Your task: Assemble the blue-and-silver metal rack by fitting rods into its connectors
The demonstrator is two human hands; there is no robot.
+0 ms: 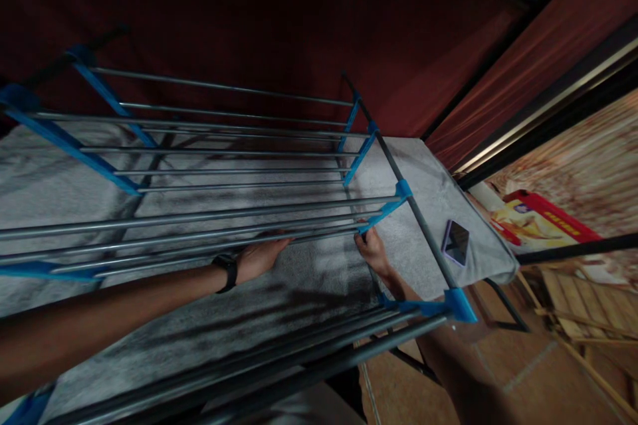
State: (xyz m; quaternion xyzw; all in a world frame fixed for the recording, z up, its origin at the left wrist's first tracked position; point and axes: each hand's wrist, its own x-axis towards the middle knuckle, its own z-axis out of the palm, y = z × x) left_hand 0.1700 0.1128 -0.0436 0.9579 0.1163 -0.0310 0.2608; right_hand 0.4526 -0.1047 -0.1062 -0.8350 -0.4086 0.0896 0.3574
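Observation:
A rack of grey metal tubes point(209, 219) joined by blue plastic brackets lies on a cloth-covered table. My left hand point(259, 257), with a black band on its wrist, reaches in from the left, its fingers closed round a lower tube of the middle tier. Close to that tube's right end, my right hand point(373, 251) grips the tip of a blue bracket point(383, 214); its fingertips are partly hidden behind it. The right forearm passes behind the nearest tier, whose corner bracket point(459, 304) is in front of it.
A phone point(455, 242) lies on the grey cloth point(423, 166) right of the rack. Dark red fabric point(249, 13) hangs behind. Beyond the table's right edge are a red and yellow box point(541, 220) and a wooden slatted piece point(581, 302) above a tiled floor.

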